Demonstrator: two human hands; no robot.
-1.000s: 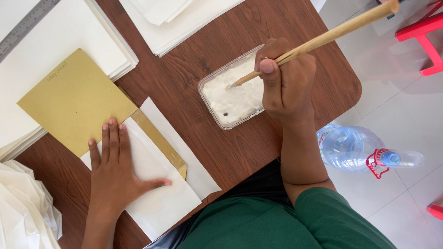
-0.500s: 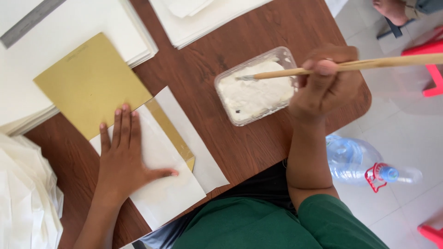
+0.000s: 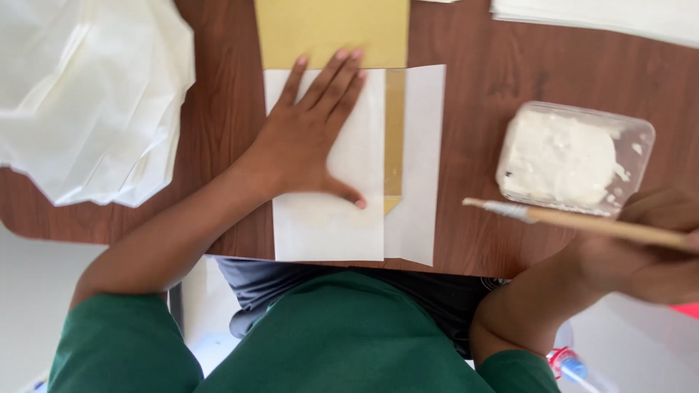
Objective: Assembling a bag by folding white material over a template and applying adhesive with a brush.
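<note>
While your left hand (image 3: 309, 142) lies spread flat, it pins the white folded paper sheet (image 3: 331, 218) to the brown wooden bench (image 3: 480, 145). Your right hand (image 3: 641, 255) pinches a wooden-handled brush (image 3: 575, 220) beside the clear plastic tub of white paste (image 3: 571, 156), keeping it close.

White paper (image 3: 328, 218) on gold card (image 3: 331, 33), brown woodgrain table (image 3: 488, 87), white paste tub (image 3: 575, 156)

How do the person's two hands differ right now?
The left hand lies flat, fingers spread, pressing on the white sheet; the right hand is curled around a wooden brush. The left hand rests on the table; the right hand is at the table's edge beside the tub of white paste. Both are bare.
</note>
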